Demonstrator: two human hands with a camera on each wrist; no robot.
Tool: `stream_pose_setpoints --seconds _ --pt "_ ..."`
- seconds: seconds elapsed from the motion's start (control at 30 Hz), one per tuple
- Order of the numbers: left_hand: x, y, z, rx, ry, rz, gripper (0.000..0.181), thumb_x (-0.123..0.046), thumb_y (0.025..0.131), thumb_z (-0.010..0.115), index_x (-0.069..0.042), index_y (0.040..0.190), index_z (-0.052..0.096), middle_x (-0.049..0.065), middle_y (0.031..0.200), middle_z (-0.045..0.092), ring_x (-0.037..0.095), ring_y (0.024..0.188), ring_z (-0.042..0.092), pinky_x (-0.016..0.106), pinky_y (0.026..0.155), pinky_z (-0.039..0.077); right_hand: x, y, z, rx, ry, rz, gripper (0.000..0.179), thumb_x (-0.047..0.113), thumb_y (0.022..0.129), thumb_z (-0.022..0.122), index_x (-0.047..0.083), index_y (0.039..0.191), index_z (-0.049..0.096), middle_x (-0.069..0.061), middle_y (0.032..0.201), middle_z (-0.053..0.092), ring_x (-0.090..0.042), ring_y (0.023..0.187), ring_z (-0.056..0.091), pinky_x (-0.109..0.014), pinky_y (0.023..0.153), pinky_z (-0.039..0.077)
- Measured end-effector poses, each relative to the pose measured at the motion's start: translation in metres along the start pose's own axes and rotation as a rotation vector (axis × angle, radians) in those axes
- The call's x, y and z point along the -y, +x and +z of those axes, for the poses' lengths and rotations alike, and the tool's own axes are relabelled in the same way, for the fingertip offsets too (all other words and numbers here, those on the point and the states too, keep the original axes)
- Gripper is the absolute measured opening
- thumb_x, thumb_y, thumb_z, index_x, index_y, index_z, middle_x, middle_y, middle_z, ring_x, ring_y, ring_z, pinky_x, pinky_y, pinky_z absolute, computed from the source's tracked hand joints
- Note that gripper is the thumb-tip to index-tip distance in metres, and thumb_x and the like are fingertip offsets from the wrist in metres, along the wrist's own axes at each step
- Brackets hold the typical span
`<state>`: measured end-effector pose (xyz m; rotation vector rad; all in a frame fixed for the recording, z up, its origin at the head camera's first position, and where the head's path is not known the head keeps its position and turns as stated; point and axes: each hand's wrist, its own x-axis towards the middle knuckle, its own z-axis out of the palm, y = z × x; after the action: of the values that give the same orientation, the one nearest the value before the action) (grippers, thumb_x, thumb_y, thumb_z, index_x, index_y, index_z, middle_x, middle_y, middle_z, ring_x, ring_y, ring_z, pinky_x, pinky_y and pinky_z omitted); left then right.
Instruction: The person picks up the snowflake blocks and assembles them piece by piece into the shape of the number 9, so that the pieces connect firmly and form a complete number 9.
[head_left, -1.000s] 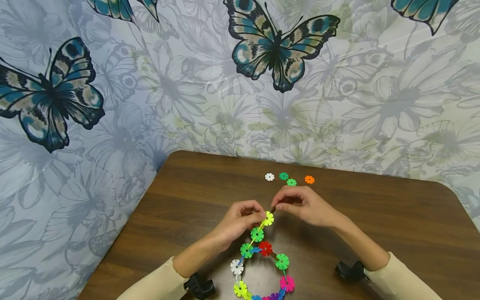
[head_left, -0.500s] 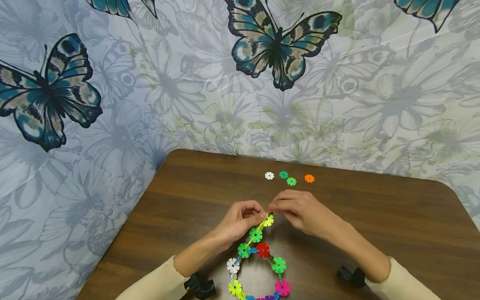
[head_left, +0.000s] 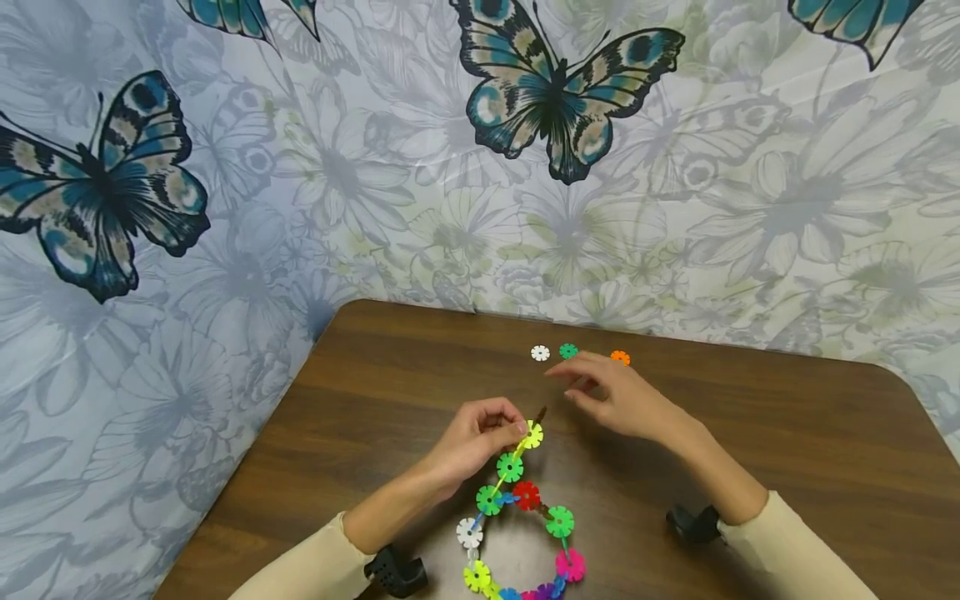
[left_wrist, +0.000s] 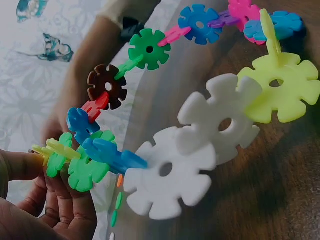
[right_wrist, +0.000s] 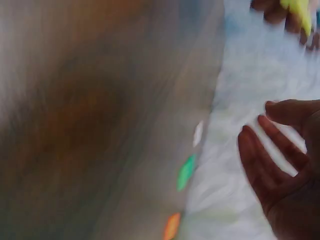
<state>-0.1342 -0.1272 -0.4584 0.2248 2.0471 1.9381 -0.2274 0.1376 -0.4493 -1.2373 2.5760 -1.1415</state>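
A chain of notched plastic flower discs hangs from my left hand (head_left: 480,437), whose thumb and fingers pinch it near a yellow disc (head_left: 533,435). On that yellow disc a brown disc (head_left: 542,414) sticks up edge-on. Below come green discs (head_left: 510,467), then a ring with a white disc (left_wrist: 167,172), a red disc (head_left: 527,496) and a pink disc (head_left: 571,565); its lower end is cut off in the head view. My right hand (head_left: 618,396), fingers spread and holding nothing, is to the right of the chain, near the loose discs.
Along the back of the brown table (head_left: 405,367) lie a loose white disc (head_left: 540,353), a green disc (head_left: 568,351) and an orange disc (head_left: 620,357). A wall covering with butterflies (head_left: 558,92) rises behind. Black wrist devices (head_left: 693,525) sit under both forearms.
My right hand brought the brown disc to the yellow one, let go, and moved back toward the loose discs. It now covers the lighter green one. My left hand barely moved.
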Motion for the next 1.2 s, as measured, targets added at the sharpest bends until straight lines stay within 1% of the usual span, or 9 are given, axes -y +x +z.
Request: stream_pose_setpoints --seconds 0.13,0.23,0.4,0.73,0.83,0.9,1.03,1.13,1.2 --pt "0.000 -0.002 -0.001 -0.007 0.006 -0.007 0.015 -0.012 0.099 0.069 0.003 0.104 0.069 0.005 0.087 0.065 0.018 0.078 0.057 0.024 0.072 0.050 -0.039 0.009 -0.004 -0.055 -0.119 0.177 0.031 0.013 0.098 0.075 0.006 0.127 0.070 -0.012 0.125 0.071 -0.033 0.108 0.070 -0.051 0.092 0.058" --pt "0.002 -0.002 0.000 0.000 0.003 -0.011 0.015 -0.011 0.099 0.069 0.003 0.104 0.069 0.002 0.086 0.065 0.018 0.078 0.057 0.024 0.071 0.050 -0.062 0.014 -0.003 -0.061 -0.210 0.260 0.032 0.019 0.096 0.077 0.002 0.124 0.072 -0.016 0.123 0.071 -0.038 0.114 0.064 -0.056 0.101 0.049" --pt "0.003 -0.002 0.002 0.007 -0.003 -0.017 0.015 -0.011 0.099 0.069 0.002 0.104 0.069 0.002 0.086 0.065 0.019 0.079 0.056 0.023 0.071 0.049 -0.078 0.020 0.001 -0.051 -0.276 0.303 0.032 0.025 0.094 0.081 0.004 0.115 0.074 -0.014 0.119 0.073 -0.037 0.119 0.059 -0.054 0.109 0.038" --pt "0.002 0.000 0.000 0.010 -0.006 -0.023 0.016 -0.012 0.099 0.069 0.003 0.104 0.068 0.000 0.086 0.066 0.019 0.080 0.057 0.024 0.073 0.050 -0.081 0.025 0.002 -0.062 -0.239 0.326 0.026 0.020 0.090 0.084 0.005 0.106 0.069 -0.011 0.107 0.070 -0.031 0.104 0.059 -0.048 0.100 0.036" --pt "0.001 0.000 0.000 0.011 -0.006 -0.025 0.016 -0.013 0.099 0.070 0.002 0.104 0.068 0.000 0.085 0.066 0.018 0.079 0.057 0.024 0.073 0.049 -0.082 0.024 0.002 -0.070 -0.198 0.327 0.023 0.017 0.092 0.082 0.007 0.106 0.066 -0.007 0.098 0.069 -0.027 0.096 0.059 -0.044 0.092 0.040" --pt "0.001 0.000 0.000 0.011 -0.005 -0.027 0.016 -0.013 0.099 0.069 0.002 0.103 0.068 0.001 0.085 0.065 0.018 0.079 0.056 0.025 0.073 0.049 -0.081 0.023 0.000 -0.088 -0.135 0.327 0.019 0.015 0.095 0.078 0.007 0.106 0.066 -0.006 0.095 0.069 -0.024 0.091 0.061 -0.039 0.087 0.044" --pt "0.001 0.000 -0.002 0.010 -0.007 -0.033 0.016 -0.013 0.099 0.070 0.002 0.104 0.068 0.001 0.085 0.065 0.017 0.079 0.057 0.025 0.074 0.050 -0.075 0.019 -0.009 -0.183 0.063 0.353 0.011 0.014 0.101 0.072 0.006 0.108 0.068 -0.010 0.096 0.072 -0.023 0.087 0.067 -0.030 0.077 0.053" --pt "0.000 0.000 -0.003 0.010 -0.009 -0.036 0.017 -0.014 0.099 0.070 0.002 0.104 0.068 0.000 0.086 0.066 0.016 0.079 0.057 0.025 0.075 0.050 -0.068 0.017 -0.017 -0.259 0.225 0.362 0.015 0.016 0.101 0.071 0.003 0.110 0.069 -0.016 0.100 0.072 -0.029 0.088 0.070 -0.026 0.075 0.056" --pt "-0.001 0.000 -0.003 0.010 -0.011 -0.041 0.018 -0.014 0.099 0.070 0.002 0.104 0.068 0.000 0.086 0.066 0.016 0.079 0.057 0.026 0.075 0.050 -0.062 0.015 -0.020 -0.273 0.308 0.358 0.018 0.016 0.101 0.072 0.001 0.112 0.069 -0.020 0.101 0.072 -0.031 0.088 0.072 -0.027 0.075 0.058"
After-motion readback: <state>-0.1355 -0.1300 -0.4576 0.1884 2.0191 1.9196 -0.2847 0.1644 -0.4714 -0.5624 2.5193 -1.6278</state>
